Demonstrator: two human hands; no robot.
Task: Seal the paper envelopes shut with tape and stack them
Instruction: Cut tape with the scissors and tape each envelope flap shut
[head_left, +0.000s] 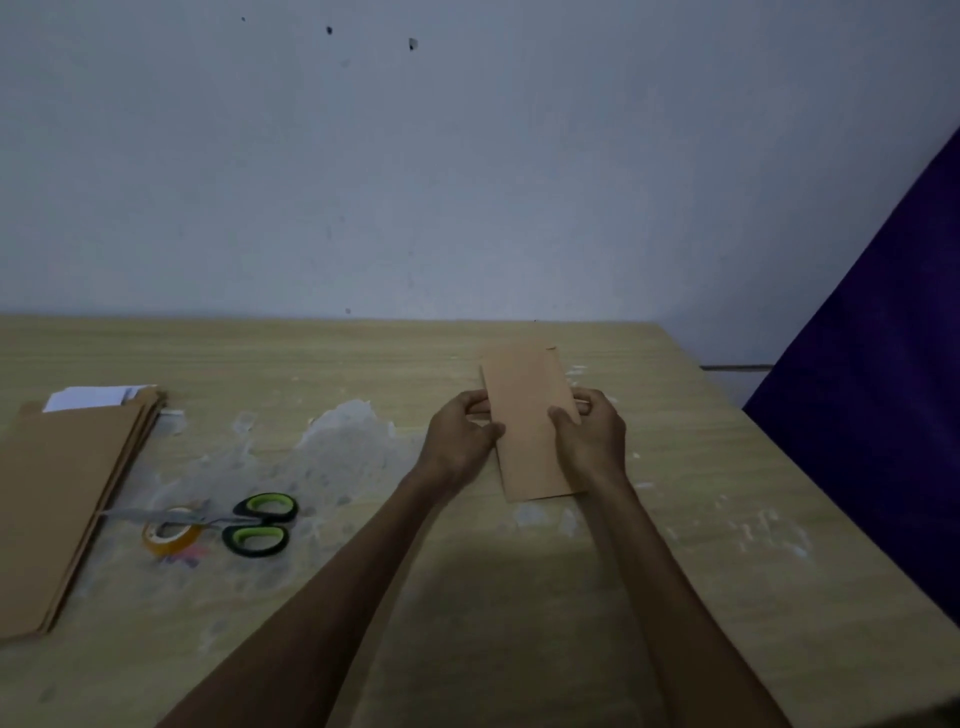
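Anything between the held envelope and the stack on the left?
Yes, partly. Both the left hand and right hand hold the envelope. The scissors and tape roll lie on the table between it and the near end of the envelope stack.

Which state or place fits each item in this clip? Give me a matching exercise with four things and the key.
Things:
1. envelope
2. scissors
3. tape roll
4. envelope pile

Places or states:
A. lying flat at the table's left edge
B. held by both hands
C. resting across the tape roll, green-lined black handles
D. yellowish ring under the scissor blades

Pairs: 1-B, 2-C, 3-D, 4-A

The left hand and right hand each grip a long edge.
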